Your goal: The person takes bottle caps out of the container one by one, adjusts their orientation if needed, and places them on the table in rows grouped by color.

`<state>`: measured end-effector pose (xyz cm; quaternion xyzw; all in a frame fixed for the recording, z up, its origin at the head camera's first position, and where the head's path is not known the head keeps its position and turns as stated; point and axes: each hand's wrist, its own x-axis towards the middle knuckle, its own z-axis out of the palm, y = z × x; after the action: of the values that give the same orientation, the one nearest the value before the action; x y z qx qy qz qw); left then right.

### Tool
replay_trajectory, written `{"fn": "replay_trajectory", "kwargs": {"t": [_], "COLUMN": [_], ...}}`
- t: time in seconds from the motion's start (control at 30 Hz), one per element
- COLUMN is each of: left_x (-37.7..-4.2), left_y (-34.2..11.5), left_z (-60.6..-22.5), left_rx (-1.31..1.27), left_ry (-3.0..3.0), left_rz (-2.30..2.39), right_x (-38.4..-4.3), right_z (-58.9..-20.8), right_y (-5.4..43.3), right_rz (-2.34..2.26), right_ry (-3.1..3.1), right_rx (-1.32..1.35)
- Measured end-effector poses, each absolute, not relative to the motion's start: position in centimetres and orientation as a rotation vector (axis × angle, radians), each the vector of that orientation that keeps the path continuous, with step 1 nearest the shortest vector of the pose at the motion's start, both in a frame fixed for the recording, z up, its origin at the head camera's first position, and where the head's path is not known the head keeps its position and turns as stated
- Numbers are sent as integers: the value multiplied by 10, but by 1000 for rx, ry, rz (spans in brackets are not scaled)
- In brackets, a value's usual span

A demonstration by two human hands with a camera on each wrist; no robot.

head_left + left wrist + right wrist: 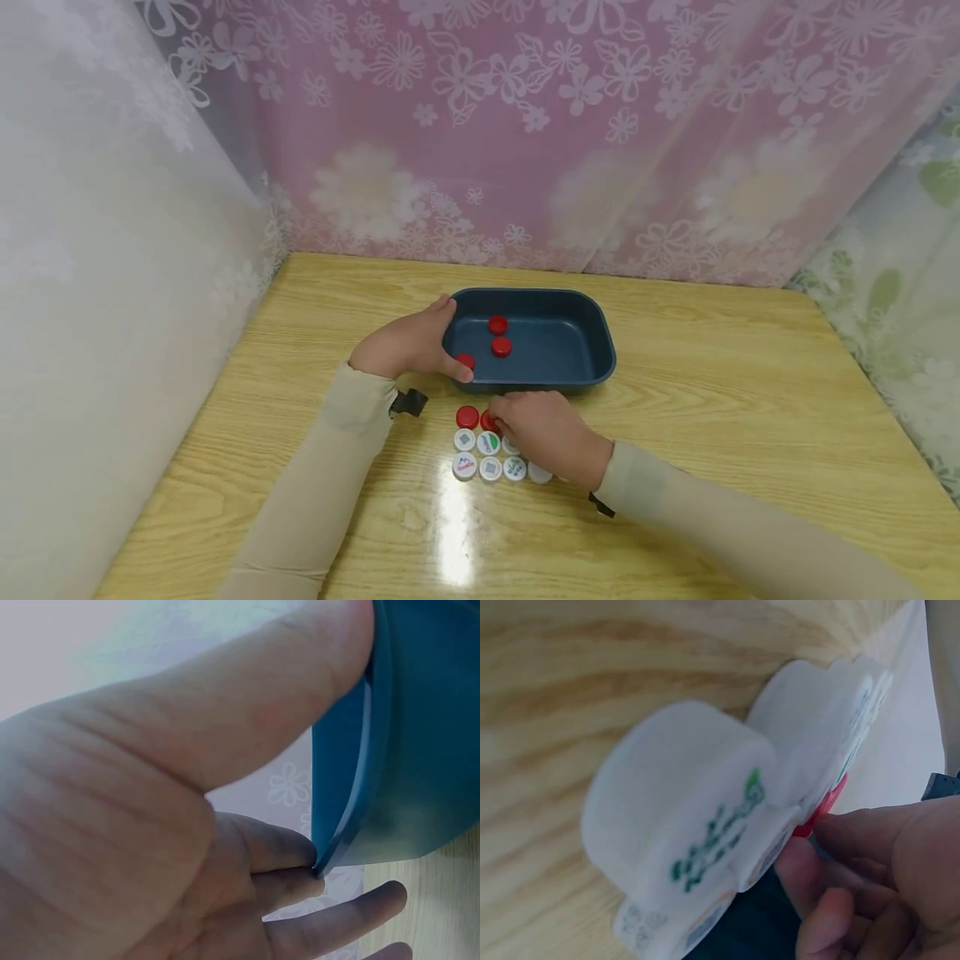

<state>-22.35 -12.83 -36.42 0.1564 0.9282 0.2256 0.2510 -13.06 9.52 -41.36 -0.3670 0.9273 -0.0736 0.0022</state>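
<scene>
A dark blue rectangular tray [528, 387] stands on the table, with several red bottle caps inside, one of them a cap [501, 347] near its left half. My left hand [408, 342] holds the tray's left end, thumb over the front rim and fingers toward the back. In the left wrist view the thumb [255, 697] presses against the tray rim [367, 750]. My right hand [553, 433] pinches a red bottle cap [488, 422] in front of the tray; fingers partly hide it. Just left of it lies another red bottle cap [467, 417].
Toward me, white bottle caps [491, 468] with printed tops lie in two rows, partly covered by my right hand. A wood-grain table [720, 400] carries everything. Pink floral cloth [480, 167] hangs behind, and pale cloth [135, 275] borders the left side.
</scene>
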Motion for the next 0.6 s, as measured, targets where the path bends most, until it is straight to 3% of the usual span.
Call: {"fn": "replay_trajectory", "kwargs": {"t": [0.37,0.6], "left_x": [-223,-220], "left_y": [-126,-129], "left_z": [-363,-361], "left_rx": [432,420], "left_ry": [2522,2508], "left_rz": [610,600], "right_x": [-137,-152], "right_z": [-382,-357], "right_y": [117,150], "right_rz": [-507,-831], "right_ry": [3057,3154], "right_rx": [-1423,-1237]}}
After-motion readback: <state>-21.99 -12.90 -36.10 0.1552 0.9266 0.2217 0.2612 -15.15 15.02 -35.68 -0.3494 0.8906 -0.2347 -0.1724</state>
